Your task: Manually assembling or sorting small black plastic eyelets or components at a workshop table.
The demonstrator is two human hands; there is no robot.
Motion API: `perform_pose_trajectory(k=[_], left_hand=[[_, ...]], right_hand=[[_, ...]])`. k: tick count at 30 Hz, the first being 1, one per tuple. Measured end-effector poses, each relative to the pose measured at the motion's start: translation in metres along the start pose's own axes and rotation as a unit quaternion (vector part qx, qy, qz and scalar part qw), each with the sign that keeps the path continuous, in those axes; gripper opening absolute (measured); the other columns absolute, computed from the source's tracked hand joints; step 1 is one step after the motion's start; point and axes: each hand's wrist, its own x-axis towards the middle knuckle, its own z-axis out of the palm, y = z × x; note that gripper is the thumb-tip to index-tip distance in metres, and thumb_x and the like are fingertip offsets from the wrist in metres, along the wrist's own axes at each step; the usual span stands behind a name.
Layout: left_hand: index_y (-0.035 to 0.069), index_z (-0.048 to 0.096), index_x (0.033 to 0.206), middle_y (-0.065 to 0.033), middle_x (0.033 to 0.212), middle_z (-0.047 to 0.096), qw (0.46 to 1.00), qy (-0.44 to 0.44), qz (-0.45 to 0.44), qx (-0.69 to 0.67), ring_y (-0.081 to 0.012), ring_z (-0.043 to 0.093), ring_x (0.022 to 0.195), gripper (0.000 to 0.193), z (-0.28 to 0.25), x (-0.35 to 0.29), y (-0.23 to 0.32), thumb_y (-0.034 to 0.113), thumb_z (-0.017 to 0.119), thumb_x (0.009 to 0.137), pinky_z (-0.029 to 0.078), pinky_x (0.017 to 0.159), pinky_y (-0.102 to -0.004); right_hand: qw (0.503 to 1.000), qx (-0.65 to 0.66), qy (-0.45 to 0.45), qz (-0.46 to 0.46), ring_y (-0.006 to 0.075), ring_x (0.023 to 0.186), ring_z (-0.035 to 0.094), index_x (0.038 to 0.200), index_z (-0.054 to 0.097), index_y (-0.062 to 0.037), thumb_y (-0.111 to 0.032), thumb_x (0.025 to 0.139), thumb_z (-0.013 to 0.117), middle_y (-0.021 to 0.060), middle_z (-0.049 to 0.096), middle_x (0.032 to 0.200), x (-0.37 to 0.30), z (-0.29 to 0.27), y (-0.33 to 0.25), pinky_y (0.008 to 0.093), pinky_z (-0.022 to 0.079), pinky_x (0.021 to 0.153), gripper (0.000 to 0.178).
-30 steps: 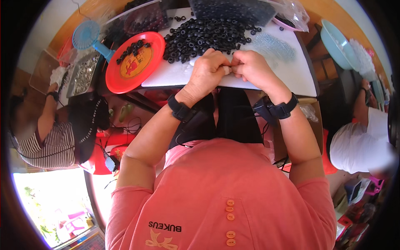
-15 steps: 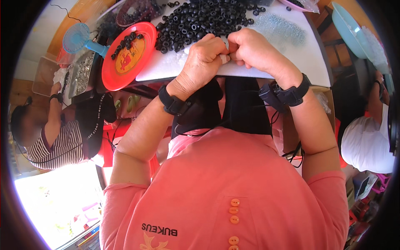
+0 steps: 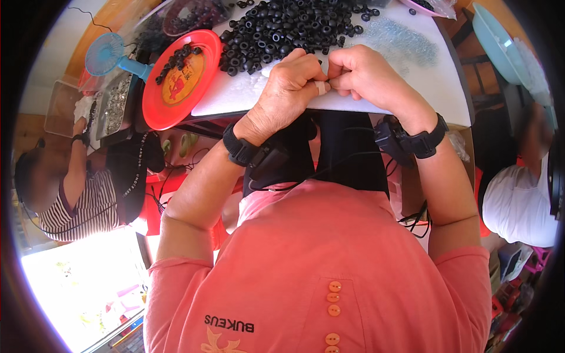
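My left hand (image 3: 287,87) and my right hand (image 3: 371,75) meet fingertip to fingertip over the near edge of the white tabletop (image 3: 432,97). Both are closed in a pinch, and whatever sits between the fingers is too small or hidden to make out. A pale wrap covers the tip of my left thumb. Just beyond the hands spreads a heap of black ring-like pieces (image 3: 276,32) with holes through them. Small clear pieces (image 3: 403,44) lie scattered beyond my right hand. Some whitish bits (image 3: 247,83) are beside my left hand.
A red plate (image 3: 154,113) holding several black pieces stands at the left, near a small blue fan (image 3: 106,54). A metal tray (image 3: 118,100) is farther left. One person (image 3: 88,203) sits at the left, another (image 3: 518,203) at the right, near a light-blue basin (image 3: 497,44).
My right hand has shifted slightly right and down, its fingers still against the left's. My left fingers have moved a little, keeping their pinch.
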Motion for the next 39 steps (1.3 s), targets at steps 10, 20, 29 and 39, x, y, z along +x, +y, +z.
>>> perform_pose_trajectory(k=[10, 20, 29, 39], left_hand=[[0.0, 0.061, 0.085, -0.0083, 0.08, 0.055, 0.998, -0.007, 0.025, 0.062, -0.0244, 0.056, 0.079, 0.012, -0.004, 0.006, 0.003, -0.003, 0.071, 0.079, 0.046, 0.07, -0.0337], [0.001, 0.061, 0.083, -0.0076, 0.078, 0.056, 0.992, 0.036, 0.075, 0.097, -0.028, 0.052, 0.079, 0.014, 0.004, 0.0, 0.002, -0.004, 0.071, 0.076, 0.045, 0.069, -0.0386], [0.001, 0.068, 0.087, -0.0101, 0.083, 0.059, 0.993, 0.064, 0.033, 0.094, -0.0327, 0.054, 0.084, 0.015, 0.005, -0.005, 0.012, -0.003, 0.069, 0.072, 0.048, 0.073, -0.043], [0.0, 0.068, 0.089, -0.0099, 0.082, 0.06, 0.997, 0.042, -0.061, 0.017, -0.0303, 0.055, 0.085, 0.011, 0.006, -0.005, 0.012, 0.0, 0.071, 0.079, 0.048, 0.075, -0.0406]], right_hand=[[0.999, -0.039, -0.026, 0.006, 0.0101, 0.052, 0.052, 0.078, 0.063, 0.0, -0.002, 0.074, 0.06, 0.0043, 0.057, 0.062, 0.012, -0.006, -0.011, 0.0265, 0.038, 0.043, 0.006], [0.997, -0.051, 0.049, 0.002, 0.015, 0.057, 0.057, 0.083, 0.065, -0.0011, -0.008, 0.078, 0.064, 0.0063, 0.063, 0.066, -0.005, 0.005, -0.002, 0.0295, 0.043, 0.051, 0.008], [0.976, -0.18, 0.122, -0.028, 0.035, 0.078, 0.068, 0.082, 0.072, -0.0063, -0.018, 0.076, 0.072, 0.0153, 0.069, 0.077, -0.011, 0.014, -0.008, 0.0458, 0.05, 0.069, 0.013], [0.996, -0.044, 0.051, 0.059, 0.0341, 0.074, 0.068, 0.081, 0.073, -0.0048, -0.016, 0.072, 0.073, 0.016, 0.069, 0.074, 0.0, 0.003, -0.006, 0.0434, 0.052, 0.067, 0.015]])
